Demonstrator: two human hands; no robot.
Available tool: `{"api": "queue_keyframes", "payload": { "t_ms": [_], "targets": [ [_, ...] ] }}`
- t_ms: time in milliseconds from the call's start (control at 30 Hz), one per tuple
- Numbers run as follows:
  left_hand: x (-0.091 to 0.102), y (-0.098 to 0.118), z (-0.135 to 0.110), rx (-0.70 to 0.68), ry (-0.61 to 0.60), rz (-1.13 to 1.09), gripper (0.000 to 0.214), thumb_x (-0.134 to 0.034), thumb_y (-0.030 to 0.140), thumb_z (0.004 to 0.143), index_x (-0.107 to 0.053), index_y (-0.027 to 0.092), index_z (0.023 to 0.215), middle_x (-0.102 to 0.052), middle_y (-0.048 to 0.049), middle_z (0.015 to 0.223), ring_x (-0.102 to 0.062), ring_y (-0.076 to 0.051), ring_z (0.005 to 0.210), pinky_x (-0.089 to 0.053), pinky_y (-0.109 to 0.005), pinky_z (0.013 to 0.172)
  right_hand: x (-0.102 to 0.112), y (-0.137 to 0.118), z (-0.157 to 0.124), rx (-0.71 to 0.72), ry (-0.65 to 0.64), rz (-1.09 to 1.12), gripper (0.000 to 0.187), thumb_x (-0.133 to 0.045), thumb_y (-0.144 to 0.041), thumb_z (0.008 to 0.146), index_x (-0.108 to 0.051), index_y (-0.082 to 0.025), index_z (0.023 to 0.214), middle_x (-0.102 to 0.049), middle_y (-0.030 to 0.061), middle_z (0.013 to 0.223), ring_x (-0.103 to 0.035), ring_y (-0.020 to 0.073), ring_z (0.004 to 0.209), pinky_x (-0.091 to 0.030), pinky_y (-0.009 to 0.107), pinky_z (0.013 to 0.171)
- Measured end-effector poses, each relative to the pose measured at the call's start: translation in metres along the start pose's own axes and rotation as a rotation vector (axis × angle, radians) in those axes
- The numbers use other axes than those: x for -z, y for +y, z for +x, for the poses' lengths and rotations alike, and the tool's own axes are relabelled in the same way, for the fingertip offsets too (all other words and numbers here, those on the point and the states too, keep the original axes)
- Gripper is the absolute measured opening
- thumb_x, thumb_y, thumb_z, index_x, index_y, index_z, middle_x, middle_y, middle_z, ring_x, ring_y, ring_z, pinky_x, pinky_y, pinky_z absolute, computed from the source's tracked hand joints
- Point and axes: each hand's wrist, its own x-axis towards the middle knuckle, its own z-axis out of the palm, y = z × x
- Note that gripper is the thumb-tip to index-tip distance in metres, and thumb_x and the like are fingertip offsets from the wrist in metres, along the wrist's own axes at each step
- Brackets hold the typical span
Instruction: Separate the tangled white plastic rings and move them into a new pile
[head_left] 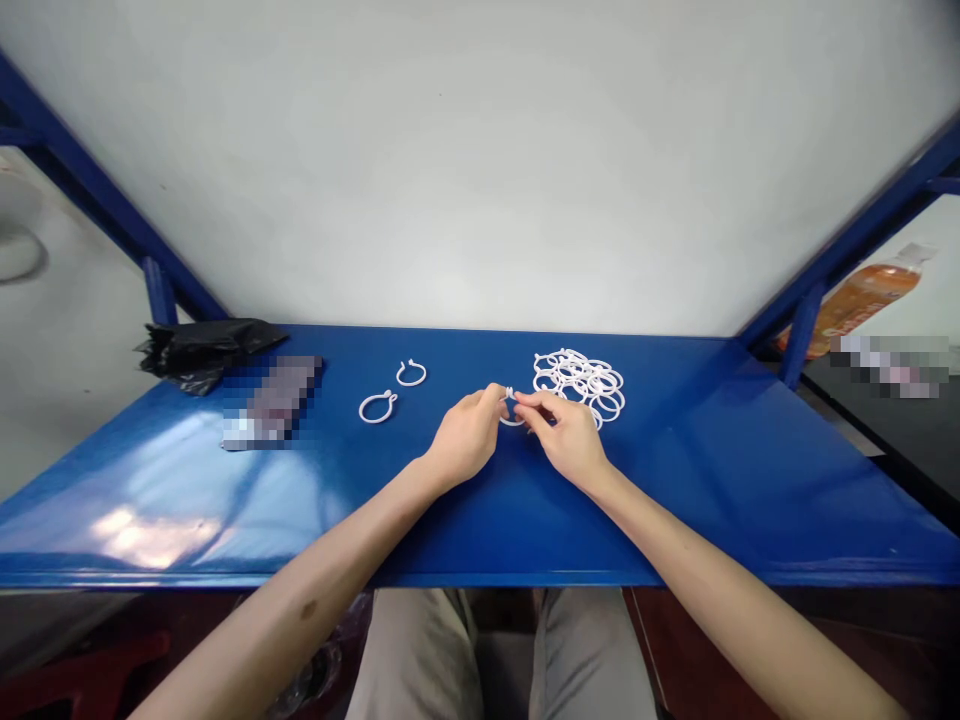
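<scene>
My left hand (466, 436) and my right hand (568, 438) meet over the middle of the blue table (675, 500). Both pinch one white plastic ring (511, 412) between fingertips, one hand on each side of it. Just behind my right hand lies a pile of several white rings (581, 382). Two single white rings lie apart to the left, one ring (378, 407) nearer me and the other ring (411, 374) farther back.
A crumpled black plastic bag (201, 350) sits at the back left corner, with a flat blurred object (274, 402) beside it. Blue frame posts stand at both back corners. An orange bottle (862, 300) lies on a surface beyond the right post. A white wall backs the table.
</scene>
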Motion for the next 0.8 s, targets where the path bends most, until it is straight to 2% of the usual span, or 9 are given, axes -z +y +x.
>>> {"api": "queue_keyframes", "payload": {
  "t_ms": [233, 333, 400, 500, 600, 700, 800],
  "targets": [
    [-0.001, 0.000, -0.003, -0.110, -0.001, 0.176, 0.023, -0.033, 0.019, 0.102, -0.056, 0.022, 0.097, -0.069, -0.0064, 0.091, -0.064, -0.021, 0.083, -0.049, -0.033, 0.078, 0.002, 0.002, -0.001, 0.089, -0.020, -0.054, 0.018, -0.060, -0.034, 0.097, -0.076, -0.027, 0.100, -0.079, 0.0025, 0.091, -0.073, 0.0208, 0.075, -0.060, 0.035, 0.074],
    [0.004, 0.000, 0.003, -0.128, -0.001, 0.211, 0.023, -0.037, 0.027, 0.104, -0.059, 0.021, 0.106, -0.070, -0.0067, 0.094, -0.064, -0.022, 0.086, -0.049, -0.034, 0.079, 0.006, 0.004, 0.005, 0.146, 0.001, -0.110, 0.019, -0.058, -0.034, 0.099, -0.076, -0.027, 0.101, -0.077, 0.0037, 0.095, -0.072, 0.0215, 0.083, -0.059, 0.036, 0.077],
    [0.012, -0.005, 0.009, -0.119, 0.030, 0.234, 0.026, -0.039, 0.030, 0.105, -0.060, 0.022, 0.117, -0.071, -0.0078, 0.105, -0.064, -0.023, 0.096, -0.048, -0.036, 0.086, 0.012, 0.007, 0.011, 0.180, 0.070, -0.179, 0.021, -0.057, -0.033, 0.099, -0.076, -0.026, 0.103, -0.075, 0.0052, 0.096, -0.070, 0.0211, 0.084, -0.058, 0.036, 0.078],
    [0.026, -0.022, 0.015, 0.034, 0.132, 0.381, 0.033, -0.035, 0.029, 0.104, -0.063, 0.020, 0.120, -0.071, -0.0117, 0.115, -0.061, -0.029, 0.108, -0.045, -0.043, 0.094, 0.023, 0.014, 0.019, 0.167, 0.201, -0.279, 0.024, -0.055, -0.035, 0.100, -0.076, -0.025, 0.105, -0.071, 0.0068, 0.097, -0.066, 0.0198, 0.079, -0.057, 0.036, 0.074],
    [0.038, -0.041, 0.015, 0.241, 0.176, 0.585, 0.035, -0.040, 0.026, 0.099, -0.063, 0.015, 0.124, -0.067, -0.0178, 0.118, -0.056, -0.036, 0.113, -0.044, -0.048, 0.091, 0.032, 0.026, 0.022, 0.094, 0.240, -0.355, 0.026, -0.053, -0.035, 0.099, -0.076, -0.023, 0.106, -0.071, 0.0077, 0.100, -0.066, 0.0200, 0.077, -0.056, 0.038, 0.075],
    [0.042, -0.053, 0.011, 0.364, 0.151, 0.692, 0.034, -0.048, 0.032, 0.094, -0.066, 0.015, 0.118, -0.065, -0.0204, 0.120, -0.054, -0.039, 0.114, -0.043, -0.050, 0.089, 0.036, 0.037, 0.024, 0.024, 0.228, -0.436, 0.024, -0.055, -0.032, 0.096, -0.074, -0.022, 0.107, -0.072, 0.0076, 0.100, -0.066, 0.0223, 0.081, -0.054, 0.040, 0.081],
    [0.041, -0.055, 0.009, 0.407, 0.111, 0.720, 0.034, -0.049, 0.036, 0.093, -0.068, 0.014, 0.112, -0.065, -0.0204, 0.118, -0.054, -0.040, 0.114, -0.043, -0.050, 0.090, 0.035, 0.045, 0.026, -0.004, 0.208, -0.509, 0.018, -0.056, -0.029, 0.094, -0.072, -0.022, 0.099, -0.073, 0.0076, 0.097, -0.066, 0.0254, 0.086, -0.052, 0.042, 0.085]
  ]
}}
